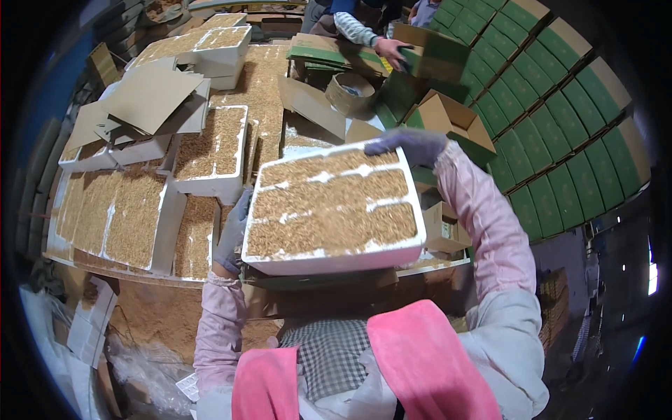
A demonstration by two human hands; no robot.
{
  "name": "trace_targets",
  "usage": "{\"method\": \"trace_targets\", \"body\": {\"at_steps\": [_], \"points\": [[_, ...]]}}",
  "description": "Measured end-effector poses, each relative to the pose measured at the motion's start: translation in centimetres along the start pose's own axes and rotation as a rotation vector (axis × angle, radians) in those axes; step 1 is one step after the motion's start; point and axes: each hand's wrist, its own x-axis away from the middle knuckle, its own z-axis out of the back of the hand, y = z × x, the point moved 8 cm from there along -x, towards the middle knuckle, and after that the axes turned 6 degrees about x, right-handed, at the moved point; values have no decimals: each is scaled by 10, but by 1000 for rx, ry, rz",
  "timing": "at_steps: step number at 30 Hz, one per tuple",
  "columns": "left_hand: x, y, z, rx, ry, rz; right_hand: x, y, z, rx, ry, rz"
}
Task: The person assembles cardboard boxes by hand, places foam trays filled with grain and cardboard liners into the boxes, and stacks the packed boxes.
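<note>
I hold a white foam tray point(329, 262) filled with tan, grain-like material up in front of me, tilted a little toward my chest. My left hand point(231, 234), in a grey glove, grips its left edge. My right hand point(406, 143), also gloved, grips its far right corner. Both my sleeves are pale pink. Below the tray lies a flat green and brown cardboard box point(315, 283).
More white trays point(210, 185) full of the same material cover the table on the left, with loose cardboard sheets point(150, 94) on top. Stacked green boxes point(553, 105) line the right. Another person's hand point(388, 50) touches a green box at the far end. An open carton point(451, 119) stands nearby.
</note>
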Motion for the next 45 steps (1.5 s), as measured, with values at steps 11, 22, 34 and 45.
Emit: {"method": "trace_targets", "body": {"at_steps": [11, 22, 34, 45], "points": [[1, 14, -11, -40, 133, 33, -74, 6, -11, 488, -355, 231], [5, 19, -23, -452, 382, 88, -208, 97, -92, 1492, -366, 359], [11, 27, -35, -980, 375, 105, -168, 212, 157, 200, 1052, 163], [13, 24, -23, -945, 419, 154, -181, 309, 131, -240, 1339, -46]]}}
